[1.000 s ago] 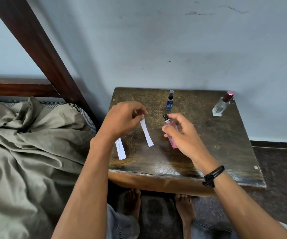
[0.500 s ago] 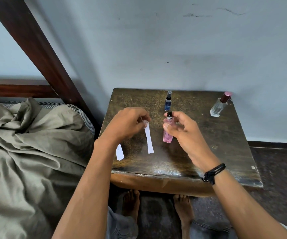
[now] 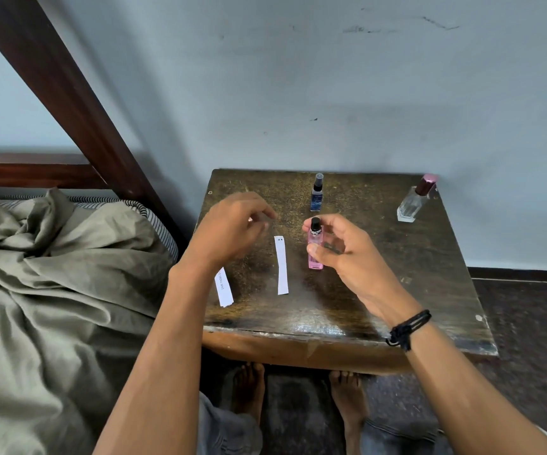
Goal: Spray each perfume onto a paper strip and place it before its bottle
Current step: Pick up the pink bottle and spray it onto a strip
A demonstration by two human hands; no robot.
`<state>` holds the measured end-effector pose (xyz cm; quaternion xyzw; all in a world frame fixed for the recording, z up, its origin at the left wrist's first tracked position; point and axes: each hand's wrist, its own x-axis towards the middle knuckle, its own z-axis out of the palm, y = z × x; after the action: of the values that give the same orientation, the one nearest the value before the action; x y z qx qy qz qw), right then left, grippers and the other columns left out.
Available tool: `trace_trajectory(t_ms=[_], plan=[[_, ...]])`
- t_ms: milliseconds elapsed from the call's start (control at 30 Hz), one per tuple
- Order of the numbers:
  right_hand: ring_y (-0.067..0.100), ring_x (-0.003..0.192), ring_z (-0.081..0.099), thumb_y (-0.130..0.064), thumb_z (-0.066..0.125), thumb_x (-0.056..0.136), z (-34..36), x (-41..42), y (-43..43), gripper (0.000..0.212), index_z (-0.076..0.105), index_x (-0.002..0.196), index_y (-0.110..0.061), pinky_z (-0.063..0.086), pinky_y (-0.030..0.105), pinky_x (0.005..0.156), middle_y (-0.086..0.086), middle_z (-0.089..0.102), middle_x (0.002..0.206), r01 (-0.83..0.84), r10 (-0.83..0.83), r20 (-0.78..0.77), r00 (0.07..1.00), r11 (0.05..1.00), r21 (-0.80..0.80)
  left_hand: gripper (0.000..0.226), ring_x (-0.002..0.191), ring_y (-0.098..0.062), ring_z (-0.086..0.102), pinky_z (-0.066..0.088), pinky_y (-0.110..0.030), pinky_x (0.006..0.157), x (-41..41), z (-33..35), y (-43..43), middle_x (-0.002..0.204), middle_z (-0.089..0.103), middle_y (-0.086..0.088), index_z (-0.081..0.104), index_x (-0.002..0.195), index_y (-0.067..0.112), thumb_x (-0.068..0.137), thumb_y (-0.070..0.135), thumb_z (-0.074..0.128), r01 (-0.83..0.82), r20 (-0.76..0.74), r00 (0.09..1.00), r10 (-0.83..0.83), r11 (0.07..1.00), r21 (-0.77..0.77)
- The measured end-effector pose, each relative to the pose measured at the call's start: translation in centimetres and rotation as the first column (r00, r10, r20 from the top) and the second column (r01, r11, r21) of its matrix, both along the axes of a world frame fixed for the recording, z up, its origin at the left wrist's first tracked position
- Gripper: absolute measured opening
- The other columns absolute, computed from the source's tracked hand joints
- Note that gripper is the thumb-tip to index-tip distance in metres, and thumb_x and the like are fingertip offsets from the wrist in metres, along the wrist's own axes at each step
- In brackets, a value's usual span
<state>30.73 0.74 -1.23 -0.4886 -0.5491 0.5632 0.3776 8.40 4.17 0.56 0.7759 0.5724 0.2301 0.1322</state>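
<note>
Head view: right hand (image 3: pixel 347 254) pinches the pink bottle (image 3: pixel 315 249), upright on the table (image 3: pixel 397 277). A strip (image 3: pixel 281 266) lies at its 9 o'clock. Left hand (image 3: pixel 232 231) hovers curled and blurred; whether it pinches anything cannot be told. Risk: the strip sits beside the bottle, not before it, and a brushing wrist could shift it.

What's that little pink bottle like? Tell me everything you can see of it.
The pink bottle is a slim, rectangular, see-through vial of pink liquid with a black spray top, uncapped. It stands upright on the dark wooden table, base seemingly on the surface. The right hand grips it, thumb across its front, forefinger by the top. A paper strip lies just left of it.
</note>
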Motion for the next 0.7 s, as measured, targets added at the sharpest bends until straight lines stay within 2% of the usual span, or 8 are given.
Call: trace_trajectory(t_ms=[67,133,267,333,433,500,567,700], plan=[[0.007,0.118,0.063,-0.001,0.069,0.093,0.0,0.0,0.0,0.039,0.068,0.114,-0.034,0.05,0.023,0.089,-0.008,0.07,0.121,-0.012,0.012,-0.007,1.0,1.0,-0.001,0.015,0.097,-0.011,0.053,0.04,-0.027,0.079,-0.5,-0.1,0.2,0.099,0.065,0.012,0.076,0.097,0.021,0.088,0.01,0.07,-0.108,0.026,0.994,0.107,0.993,0.048],[0.008,0.121,0.062,0.001,0.068,0.093,0.1,0.1,0.1,0.042,0.067,0.114,-0.035,0.051,0.024,0.09,-0.008,0.068,0.126,-0.023,0.023,-0.013,1.0,1.0,0.002,0.016,0.108,-0.015,0.049,0.036,-0.025,0.085,-0.9,-0.2,0.3,0.104,0.058,0.012,0.076,0.101,0.02,0.087,0.012,0.072,-0.193,0.036,0.981,0.192,0.98,0.051],[0.007,0.116,0.062,0.006,0.066,0.091,0.2,0.2,0.0,0.046,0.065,0.116,-0.033,0.053,0.015,0.079,-0.006,0.066,0.126,-0.047,0.047,0.017,0.999,0.999,0.0,0.029,0.128,-0.02,0.037,0.023,-0.021,0.102,-0.8,-0.5,0.3,0.129,0.054,0.004,0.073,0.113,0.02,0.084,0.016,0.076,-0.239,0.0,0.971,0.239,0.971,-0.015],[0.008,0.114,0.062,0.007,0.066,0.091,0.2,0.2,-0.1,0.046,0.064,0.117,-0.031,0.052,0.012,0.078,-0.005,0.066,0.126,-0.059,0.059,0.031,0.998,0.998,-0.006,0.033,0.13,-0.021,0.04,0.026,-0.023,0.105,-0.6,-0.7,0.5,0.136,0.053,0.003,0.072,0.116,0.02,0.083,0.017,0.077,-0.244,0.003,0.97,0.244,0.969,-0.042],[0.007,0.119,0.061,0.006,0.067,0.091,0.2,0.1,-0.1,0.048,0.063,0.118,-0.033,0.054,0.018,0.085,-0.012,0.065,0.129,-0.068,0.068,0.035,0.997,0.998,-0.016,0.028,0.113,-0.018,0.058,0.042,-0.032,0.095,-0.1,-1.0,0.4,0.125,0.06,0.005,0.073,0.112,0.023,0.084,0.02,0.077,-0.269,-0.012,0.963,0.27,0.956,-0.118],[0.005,0.12,0.061,0.005,0.068,0.09,0.1,0.1,0.0,0.05,0.061,0.118,-0.036,0.054,0.032,0.1,-0.014,0.065,0.129,-0.062,0.063,0.037,0.997,0.998,-0.02,0.02,0.1,-0.018,0.064,0.048,-0.034,0.088,0.0,-1.1,0.2,0.112,0.064,0.007,0.074,0.105,0.025,0.085,0.019,0.075,-0.288,-0.014,0.957,0.289,0.946,-0.149],[0.002,0.119,0.061,0.004,0.073,0.087,-0.1,0.1,0.0,0.055,0.06,0.117,-0.04,0.048,0.043,0.11,-0.014,0.063,0.13,-0.054,0.055,0.051,0.997,0.998,-0.024,0.017,0.096,-0.017,0.065,0.05,-0.035,0.087,0.0,-1.1,0.2,0.106,0.065,0.008,0.074,0.101,0.024,0.087,0.015,0.074,-0.294,-0.003,0.955,0.297,0.944,-0.147],[0.003,0.126,0.053,-0.002,0.086,0.076,-0.2,-0.2,-0.2,0.064,0.053,0.12,-0.035,0.043,0.033,0.113,-0.014,0.054,0.126,0.013,-0.008,0.101,0.995,0.999,-0.05,0.019,0.091,-0.014,0.064,0.051,-0.033,0.087,0.0,-0.8,0.1,0.102,0.065,0.009,0.074,0.099,0.025,0.086,0.012,0.074,-0.294,0.026,0.954,0.299,0.947,-0.13]])
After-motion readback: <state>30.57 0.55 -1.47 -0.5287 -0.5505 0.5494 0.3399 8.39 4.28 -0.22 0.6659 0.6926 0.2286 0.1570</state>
